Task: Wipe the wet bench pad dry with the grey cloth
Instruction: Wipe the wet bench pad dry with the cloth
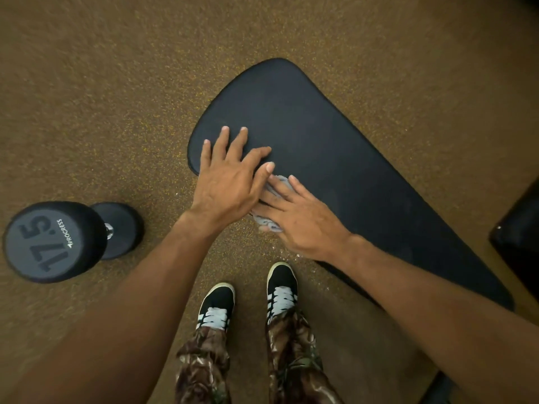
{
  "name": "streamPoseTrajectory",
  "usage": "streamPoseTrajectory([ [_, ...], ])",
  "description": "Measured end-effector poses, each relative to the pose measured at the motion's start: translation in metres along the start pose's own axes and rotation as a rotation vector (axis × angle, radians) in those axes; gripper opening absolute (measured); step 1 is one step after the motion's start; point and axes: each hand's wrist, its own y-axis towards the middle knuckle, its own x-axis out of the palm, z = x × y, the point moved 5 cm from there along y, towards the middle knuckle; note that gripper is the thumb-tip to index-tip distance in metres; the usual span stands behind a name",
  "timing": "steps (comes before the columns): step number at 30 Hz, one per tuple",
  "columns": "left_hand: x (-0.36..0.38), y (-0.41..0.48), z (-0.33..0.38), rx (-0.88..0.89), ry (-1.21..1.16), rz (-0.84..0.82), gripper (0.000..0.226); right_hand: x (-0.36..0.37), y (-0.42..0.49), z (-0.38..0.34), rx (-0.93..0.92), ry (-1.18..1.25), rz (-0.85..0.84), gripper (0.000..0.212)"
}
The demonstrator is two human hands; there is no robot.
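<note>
A: Where is the grey cloth point(272, 204)?

B: Bunched small under the right hand point(302, 218), pressed flat onto the near edge of the bench pad point(335, 158), close to its rounded end. The right fingers point(280, 189) lie spread over it, pinning it down, not clenched round it.

A: And the left hand point(230, 173)?

B: Open, palm down on the pad's rounded end, grasping nothing; its thumb overlaps the cloth's edge.

A: How far along would you say?

B: Hard to judge. The pad is dark and matt all over; I can't tell wet from dry. The cloth sits at one corner, so I'd guess the long stretch running off to the right remains to be wiped.

A: Count things for me.

B: One cloth, one pad, two hands. Beyond those: one dumbbell point(55, 242) marked 17.5 lying on the speckled floor point(116, 83) to the left, two black shoes point(217, 304) with white laces below, and one dark object point(522, 237) cut off at the right edge.
</note>
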Motion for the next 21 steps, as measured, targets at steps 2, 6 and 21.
streamPoseTrajectory([
  [2, -0.009, -0.003, -0.003, 0.048, -0.163, 0.029, 0.049, -0.013, -0.003, 0.001, 0.164, 0.248, 0.067, 0.053],
  [6, -0.034, -0.008, -0.023, 0.030, -0.346, 0.085, 0.032, -0.040, -0.003, -0.009, 0.432, 0.364, 0.490, 0.037],
  [21, 0.011, 0.009, -0.008, 0.292, 0.231, -0.068, 0.078, 0.015, -0.004, -0.001, 0.237, -0.186, 0.236, 0.078],
])
